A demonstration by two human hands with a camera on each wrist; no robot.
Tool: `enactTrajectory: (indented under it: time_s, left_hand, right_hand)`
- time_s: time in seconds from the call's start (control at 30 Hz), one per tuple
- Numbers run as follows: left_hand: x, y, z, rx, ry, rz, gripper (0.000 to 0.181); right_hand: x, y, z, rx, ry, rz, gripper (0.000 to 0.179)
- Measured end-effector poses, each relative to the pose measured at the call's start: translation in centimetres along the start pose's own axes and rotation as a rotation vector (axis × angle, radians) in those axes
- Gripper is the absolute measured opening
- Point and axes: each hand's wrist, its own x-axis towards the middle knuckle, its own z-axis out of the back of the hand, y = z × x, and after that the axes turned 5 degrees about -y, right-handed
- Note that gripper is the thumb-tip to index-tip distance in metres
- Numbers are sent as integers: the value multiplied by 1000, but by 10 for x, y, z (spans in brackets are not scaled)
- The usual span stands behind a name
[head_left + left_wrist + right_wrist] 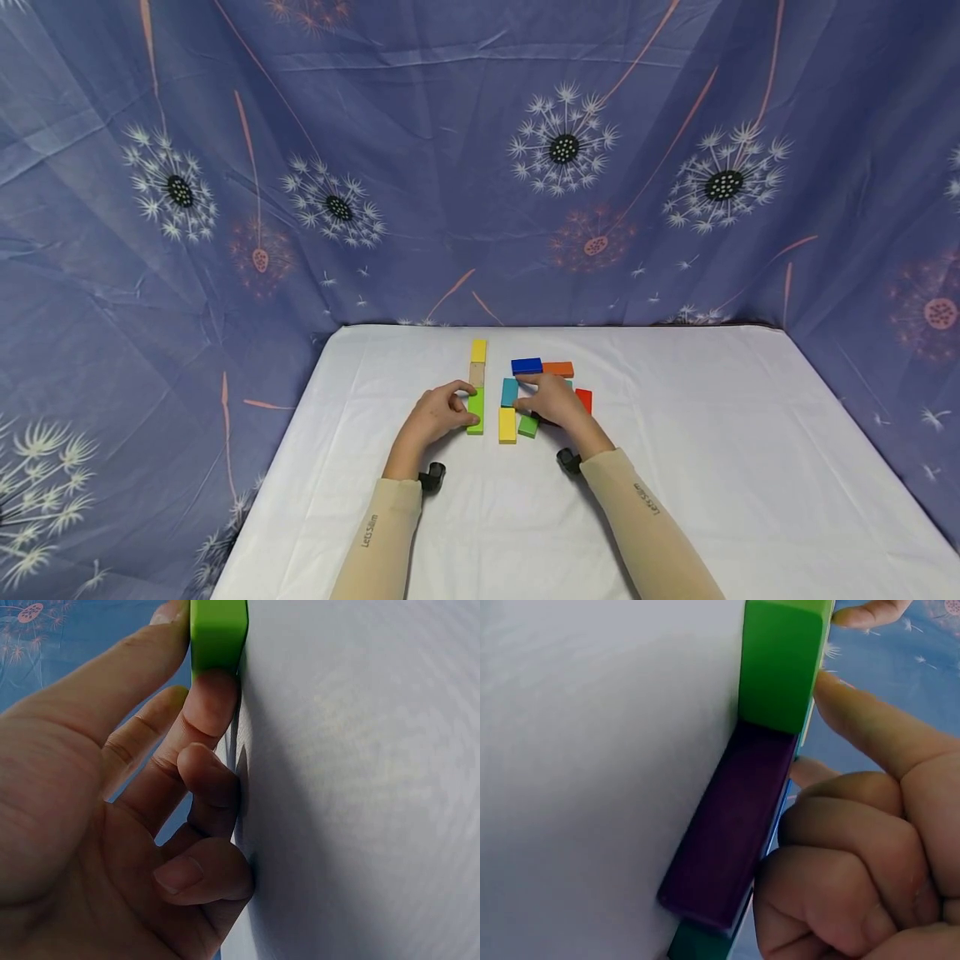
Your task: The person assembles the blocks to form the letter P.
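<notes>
At the fingertips of the left hand (435, 414) there's a bright-green, smooth rectangular block (476, 408), thumb and finger pinched onto it. Could be two greens end to end, honestly can't tell. Just beyond that grip, same line: a pale block with a bare-wood look (477, 374), then a glossy yellow rectangular block (478, 350).

Over at the right hand (553, 400), thumb and forefinger are clamped on opposite ends of a flat teal rectangular block (510, 392), other fingers curled in. Nearer than that pinch lies a second yellow block (507, 425), with a mid-green block (528, 426) beside it and a dark purple block (724, 825) meeting the green one, seen from the right wrist. Past the fingertips: a dark-blue block (527, 366) and an orange block (558, 369). A red block (584, 401) pokes out right of the knuckles.

Everything's on a lightly creased white cloth (675, 467). Behind the hands hangs a wrinkly blue dandelion-print fabric (450, 150). Only writing I can read: what looks like "Let's Slim" on both stretchy beige sleeves (378, 533).
</notes>
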Motion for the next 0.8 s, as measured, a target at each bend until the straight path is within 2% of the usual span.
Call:
enactTrajectory:
  time_s: [0.37,0.8]
  left_hand:
    - [-1,-2,0,-8,-5,-4,46]
    - [2,1,-1,-4,-10,-14,44]
  right_hand:
    - [-2,3,1,-29,13,4,65]
    - [-5,-3,5,32,-31,31,65]
